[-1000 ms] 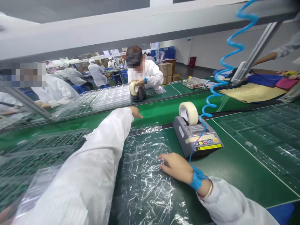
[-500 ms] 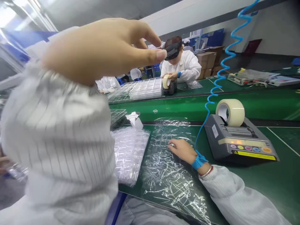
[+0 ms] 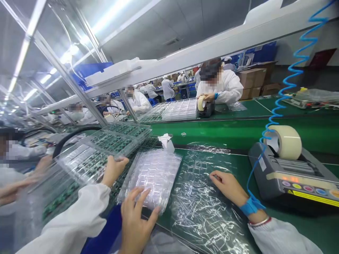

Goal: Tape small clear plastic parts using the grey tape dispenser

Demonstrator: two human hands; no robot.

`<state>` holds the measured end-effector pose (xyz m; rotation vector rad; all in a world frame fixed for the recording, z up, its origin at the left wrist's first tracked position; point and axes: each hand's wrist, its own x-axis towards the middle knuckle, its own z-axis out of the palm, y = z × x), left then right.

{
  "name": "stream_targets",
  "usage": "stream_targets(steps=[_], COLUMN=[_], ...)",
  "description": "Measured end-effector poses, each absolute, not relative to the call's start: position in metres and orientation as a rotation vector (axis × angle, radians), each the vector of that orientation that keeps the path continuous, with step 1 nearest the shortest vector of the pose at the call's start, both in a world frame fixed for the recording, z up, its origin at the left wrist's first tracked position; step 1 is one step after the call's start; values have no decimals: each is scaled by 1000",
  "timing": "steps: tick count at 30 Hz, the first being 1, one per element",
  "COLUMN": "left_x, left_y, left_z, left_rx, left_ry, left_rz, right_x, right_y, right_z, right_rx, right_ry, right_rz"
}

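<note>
Though both seemingly empty, right hand [image 3: 228, 186] half-curled at crinkled film [image 3: 198, 208], left hand [image 3: 136, 220] splayed by ridged plastic sheets [image 3: 154, 172].

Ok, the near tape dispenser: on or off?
On, it seems: orange-red digits glow on the front of the tape dispenser, just above the row of coloured buttons. The reading is too blurred to make out.

"Where does the view look from?"
"From the wearer's head, facing forward and down, tilted, close above the green desk [image 3: 315, 225], taking in the ceiling [image 3: 148, 31] beyond."
</note>
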<state>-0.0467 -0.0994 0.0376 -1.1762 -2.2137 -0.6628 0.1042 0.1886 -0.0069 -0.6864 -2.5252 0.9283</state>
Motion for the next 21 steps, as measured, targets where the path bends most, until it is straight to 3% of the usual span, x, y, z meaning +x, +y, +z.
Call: stream_targets(steps=[3, 10, 21], left_x=[-77, -124, -137], left_y=[-124, -136, -126], left_z=[20, 7, -1], left_rx=[-926, -526, -397], left_ry=[-2346, -2549, -2488], left_rz=[-686, -1281, -1437], right_x=[104, 104, 105], right_y=[188, 188, 188], right_z=[-8, -11, -14], right_rx=[-695, -705, -715], right_ry=[-2483, -2505, -2509], right_rz=[967, 990, 1026])
